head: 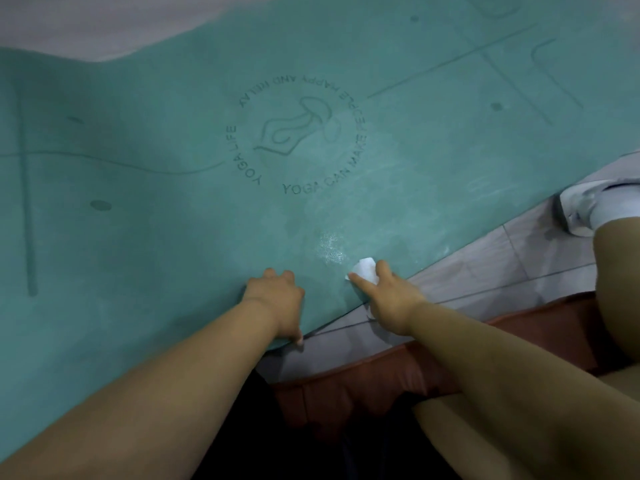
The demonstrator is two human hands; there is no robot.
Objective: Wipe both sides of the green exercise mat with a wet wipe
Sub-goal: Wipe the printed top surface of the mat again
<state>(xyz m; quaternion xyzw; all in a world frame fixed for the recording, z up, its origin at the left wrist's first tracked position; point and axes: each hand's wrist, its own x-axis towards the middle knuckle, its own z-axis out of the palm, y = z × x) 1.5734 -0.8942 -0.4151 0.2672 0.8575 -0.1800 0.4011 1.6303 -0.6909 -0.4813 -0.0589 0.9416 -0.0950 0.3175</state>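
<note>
A: Low in the middle of the frame, the left hand [277, 299] sits on the near edge of the green exercise mat [145, 174], knuckles bent, thumb reaching down to the rim — pinning it, by my reading, so the mat doesn't creep under the strokes.

B: And the right hand [388, 299]?

A: Just right of it, fingers spread fairly straight and pressing the wet wipe [363, 270] flat against the mat. No fist, no pinch — most of the wipe is tucked under the palm, with one white corner poking out above the fingers.

B: Where does the mat lie overall?

A: It fills the upper and left part of the frame, printed face up, the round yoga logo [298, 140] at centre. There's a damp sheen just above the wipe.

B: Edges?

A: The near edge runs diagonally from lower centre up to the right, with grey tiled floor [502, 265] beyond it. The wipe sits right at that border, so a stroke toward the body looks likely to slide off onto tile.

B: Room to move?

A: Plenty up and to the left — open mat. At the right there's a shoe [581, 209] on the floor just beside the mat, and the person's knee crowds the lower right.
</note>
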